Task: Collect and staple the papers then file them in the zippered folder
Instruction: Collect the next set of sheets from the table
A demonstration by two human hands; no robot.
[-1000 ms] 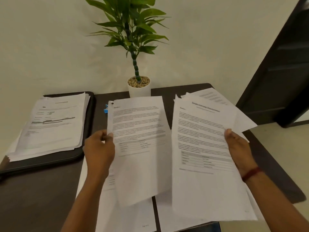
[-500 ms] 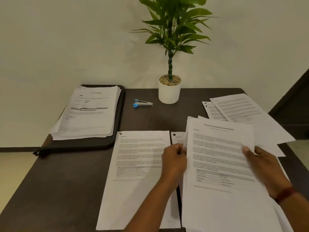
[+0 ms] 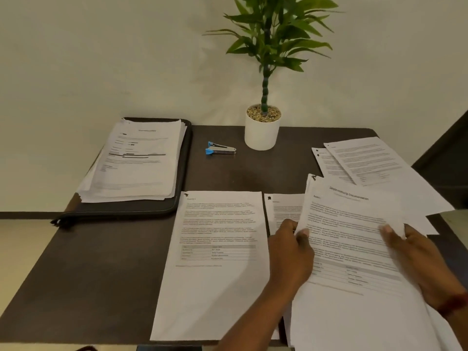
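Dark table (image 3: 101, 262), pale wall (image 3: 101, 59). Person's left hand (image 3: 291, 249) and right hand (image 3: 415, 254) pinch the side edges of a loose stack (image 3: 354, 224) low over the near right. Thumbs on top, other fingers hidden beneath. Likely light and floppy, sheets slide apart: grip both edges, square up first. Blue stapler (image 3: 220, 148) at back. Black folder (image 3: 183, 173) far left under another pile (image 3: 136, 160). Heading looks like "Sample Internship Documentation"; body text unreadable.

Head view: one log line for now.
phase: collecting | left hand: grips paper stack | right hand: pinches same stack | stapler: untouched | zippered folder: paper pile on top
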